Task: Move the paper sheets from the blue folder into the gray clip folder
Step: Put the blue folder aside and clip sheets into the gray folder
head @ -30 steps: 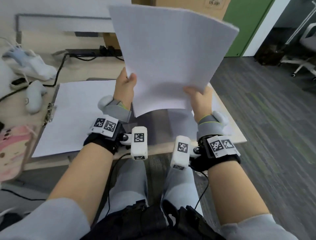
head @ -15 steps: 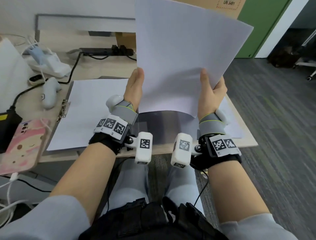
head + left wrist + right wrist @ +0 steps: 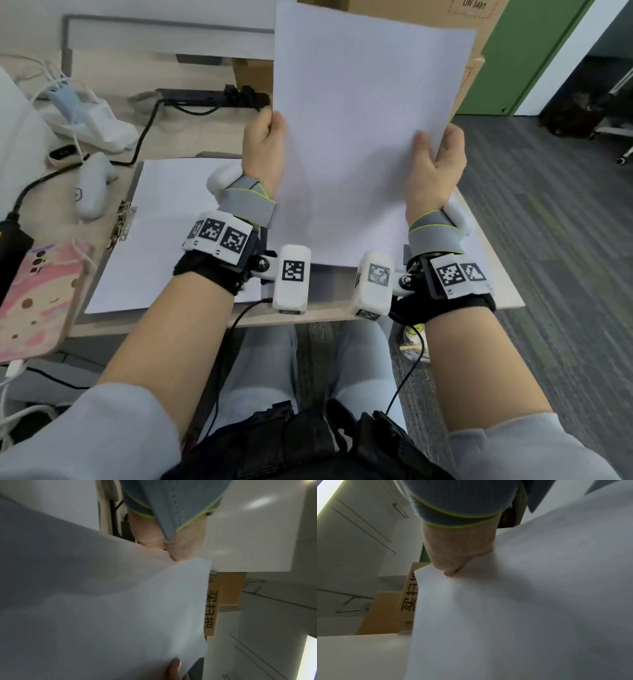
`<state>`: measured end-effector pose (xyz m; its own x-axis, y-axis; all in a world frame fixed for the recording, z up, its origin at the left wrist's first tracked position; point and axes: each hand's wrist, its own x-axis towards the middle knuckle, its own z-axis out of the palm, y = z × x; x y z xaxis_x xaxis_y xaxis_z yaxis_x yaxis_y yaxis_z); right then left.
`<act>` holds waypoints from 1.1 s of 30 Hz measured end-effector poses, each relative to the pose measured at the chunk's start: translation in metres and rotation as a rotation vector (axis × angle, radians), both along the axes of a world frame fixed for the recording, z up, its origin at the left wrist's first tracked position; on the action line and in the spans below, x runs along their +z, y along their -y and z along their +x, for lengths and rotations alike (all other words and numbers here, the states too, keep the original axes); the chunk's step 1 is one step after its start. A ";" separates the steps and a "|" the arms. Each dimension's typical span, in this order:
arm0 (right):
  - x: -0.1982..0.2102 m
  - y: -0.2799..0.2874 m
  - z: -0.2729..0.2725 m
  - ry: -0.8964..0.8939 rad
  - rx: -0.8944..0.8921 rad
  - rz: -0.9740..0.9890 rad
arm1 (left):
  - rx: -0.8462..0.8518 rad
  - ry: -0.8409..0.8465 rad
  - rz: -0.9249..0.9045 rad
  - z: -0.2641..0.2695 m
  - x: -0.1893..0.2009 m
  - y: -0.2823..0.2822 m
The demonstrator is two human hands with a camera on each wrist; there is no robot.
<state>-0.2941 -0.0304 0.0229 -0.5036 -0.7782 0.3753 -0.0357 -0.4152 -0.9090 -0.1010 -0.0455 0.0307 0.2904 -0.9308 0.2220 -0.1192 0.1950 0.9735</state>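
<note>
Both hands, left hand (image 3: 265, 150) and right hand (image 3: 435, 168), grip your paper sheets (image 3: 359, 120) upright above the table (image 3: 308, 313); clipping into the gray clip folder (image 3: 123, 222) remains.

The head view is evenly and brightly lit, soft daylight-like light with no hard shadows; the held paper sheets (image 3: 363, 137) look flat white, and the floor (image 3: 565, 240) at the right edge smears with motion blur. Straight lines bow toward the borders from the wide lens. Both wrist views are dimmer and soft. In the left one a ceiling glare patch (image 3: 260, 503) glows, and broad grey shading crosses the paper. In the right one, a bright strip (image 3: 327, 496) burns out at the upper left corner.
</note>
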 end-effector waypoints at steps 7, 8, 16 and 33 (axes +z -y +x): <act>-0.047 0.012 -0.009 -0.253 0.061 0.549 | -0.041 0.173 0.379 0.002 -0.049 -0.002; -0.054 0.011 -0.011 -0.279 0.072 0.608 | -0.052 0.184 0.441 0.003 -0.056 -0.004; -0.077 0.013 -0.017 -0.327 0.111 0.844 | -0.146 0.256 0.579 0.009 -0.079 0.001; -0.069 0.045 -0.018 -0.521 0.123 0.912 | -0.165 0.239 0.609 0.013 -0.087 0.031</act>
<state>-0.3117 -0.0752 -0.0464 -0.3470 -0.9092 -0.2300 -0.5149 0.3897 -0.7636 -0.0884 -0.0766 -0.0566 0.1415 -0.9382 -0.3157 -0.3607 -0.3459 0.8662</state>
